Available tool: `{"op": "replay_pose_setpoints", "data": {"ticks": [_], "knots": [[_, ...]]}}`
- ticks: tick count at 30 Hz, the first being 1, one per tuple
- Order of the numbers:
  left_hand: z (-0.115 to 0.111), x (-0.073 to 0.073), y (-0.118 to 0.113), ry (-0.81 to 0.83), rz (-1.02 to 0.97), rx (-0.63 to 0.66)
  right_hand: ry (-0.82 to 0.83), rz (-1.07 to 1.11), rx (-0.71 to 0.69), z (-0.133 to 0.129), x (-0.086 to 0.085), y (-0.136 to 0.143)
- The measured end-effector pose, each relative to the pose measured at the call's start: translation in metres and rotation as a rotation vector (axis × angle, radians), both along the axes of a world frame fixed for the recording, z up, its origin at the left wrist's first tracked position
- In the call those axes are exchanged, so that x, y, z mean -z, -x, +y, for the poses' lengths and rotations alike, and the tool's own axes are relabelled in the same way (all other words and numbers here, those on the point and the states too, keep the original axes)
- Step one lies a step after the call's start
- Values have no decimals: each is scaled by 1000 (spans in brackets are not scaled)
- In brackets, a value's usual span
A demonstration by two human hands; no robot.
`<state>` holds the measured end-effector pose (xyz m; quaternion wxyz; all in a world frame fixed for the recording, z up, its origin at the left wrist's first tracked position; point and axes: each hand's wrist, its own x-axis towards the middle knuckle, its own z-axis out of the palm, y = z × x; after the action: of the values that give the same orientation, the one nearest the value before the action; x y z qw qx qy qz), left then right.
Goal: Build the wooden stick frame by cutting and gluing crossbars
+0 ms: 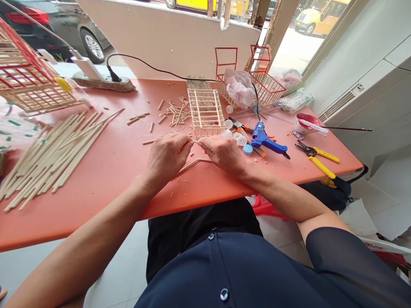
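Observation:
My left hand (167, 158) and my right hand (223, 154) meet near the table's front edge, both closed with thumb and fingers pinched. A short piece of thin wooden stick (195, 141) spans the small gap between them; its ends are hidden in the fingers. Just below lies a stick bent or joined at an angle (189, 165). Behind my hands stands a small rectangular frame of glued sticks (207, 109). To the right of my right hand lie a blue glue gun (268, 140), a blue bottle cap (247, 149) and several clear caps (241, 140).
Many long sticks (64, 154) lie at left beside a red-and-wood stick structure (32, 77). Cut pieces (178, 113) are scattered behind. A power strip (105, 83) feeds a black cable. At right are stick baskets (269, 87), a red-stained cup (306, 124) and yellow-handled cutters (316, 156).

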<state>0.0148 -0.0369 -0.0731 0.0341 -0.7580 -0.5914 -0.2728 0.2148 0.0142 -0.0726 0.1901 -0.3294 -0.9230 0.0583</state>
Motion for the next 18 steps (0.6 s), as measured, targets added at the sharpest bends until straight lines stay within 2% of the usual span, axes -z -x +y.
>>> {"op": "replay_pose_setpoints", "data": {"ticks": [18], "knots": [[1,3,-1,21,29,4,-23,32,-14,1,5,2]]}}
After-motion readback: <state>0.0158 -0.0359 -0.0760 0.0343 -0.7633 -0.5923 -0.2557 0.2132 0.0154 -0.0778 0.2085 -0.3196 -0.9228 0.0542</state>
